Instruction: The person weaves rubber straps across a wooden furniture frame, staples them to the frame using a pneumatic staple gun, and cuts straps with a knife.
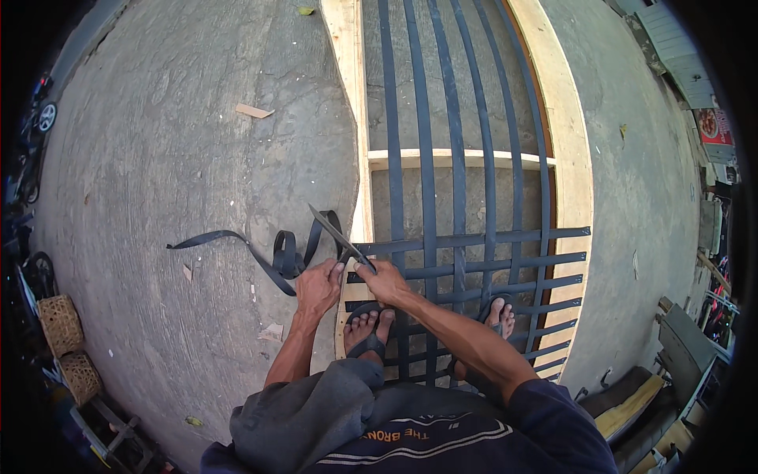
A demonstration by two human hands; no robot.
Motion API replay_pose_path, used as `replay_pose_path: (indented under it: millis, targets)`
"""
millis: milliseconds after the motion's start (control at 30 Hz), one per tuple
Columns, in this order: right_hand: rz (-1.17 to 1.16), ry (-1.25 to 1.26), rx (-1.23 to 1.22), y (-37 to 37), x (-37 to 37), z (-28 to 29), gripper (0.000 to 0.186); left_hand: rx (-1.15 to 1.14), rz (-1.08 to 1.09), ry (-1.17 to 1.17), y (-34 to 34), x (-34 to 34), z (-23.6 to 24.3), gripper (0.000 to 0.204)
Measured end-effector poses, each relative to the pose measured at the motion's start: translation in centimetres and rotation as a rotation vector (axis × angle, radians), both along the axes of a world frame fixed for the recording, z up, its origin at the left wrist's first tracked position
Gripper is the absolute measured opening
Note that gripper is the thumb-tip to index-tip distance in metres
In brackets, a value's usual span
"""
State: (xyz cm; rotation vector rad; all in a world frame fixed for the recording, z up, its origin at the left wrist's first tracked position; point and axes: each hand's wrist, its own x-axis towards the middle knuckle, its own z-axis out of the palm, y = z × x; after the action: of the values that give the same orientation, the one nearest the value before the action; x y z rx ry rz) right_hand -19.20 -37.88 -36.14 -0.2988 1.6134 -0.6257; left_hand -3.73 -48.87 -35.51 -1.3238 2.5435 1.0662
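My right hand (382, 282) is closed round the handle of a knife (335, 229), its long dark blade slanting up and to the left. The blade lies across a black strap (286, 251) at the left rail of the wooden frame (572, 158). Close beside it, my left hand (318, 287) pinches the strap; the loose end curls and trails over the ground to the left. From there the strap's taut crosswise length (466, 239) runs to the right rail, interlaced with several lengthwise straps (424, 158). Several more crosswise straps lie nearer my body.
My sandalled feet (367, 328) stand on the frame and straps. A wooden crossbar (462, 160) spans the frame farther off. Woven baskets (60, 325) stand at the left edge. Dark padded pieces (624, 395) lie at the lower right. A cardboard scrap (253, 110) lies on the concrete.
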Motion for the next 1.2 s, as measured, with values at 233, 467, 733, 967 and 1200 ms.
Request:
replay_pose_path:
  millis: [233, 467, 733, 967, 1200]
  targets:
    - [-0.053, 0.18, -0.139, 5.1, 0.5, 0.1, 0.059, -0.111, 0.466, -0.042, -3.4, 11.7, 0.6, 0.032]
    - [-0.078, 0.476, -0.201, 2.4, -7.5, 3.4, 0.048, -0.039, 0.361, -0.097, -3.3, 12.2, -1.6, 0.037]
    - [0.093, 1.12, 0.269, 27.8, -21.5, 12.4, 0.033, -0.02, -0.03, 0.227, -5.1, -7.3, 4.5, 0.022]
    - [-0.424, 1.296, 0.8, 51.1, -16.2, 4.3, 0.052, -0.193, -0.502, -0.326, -2.7, -18.8, 3.8, 0.021]
    - [-0.325, 1.652, 0.712, 43.0, -18.3, 0.4, 0.054, -0.012, -0.535, -0.547, -4.2, -19.0, -3.6, 0.023]
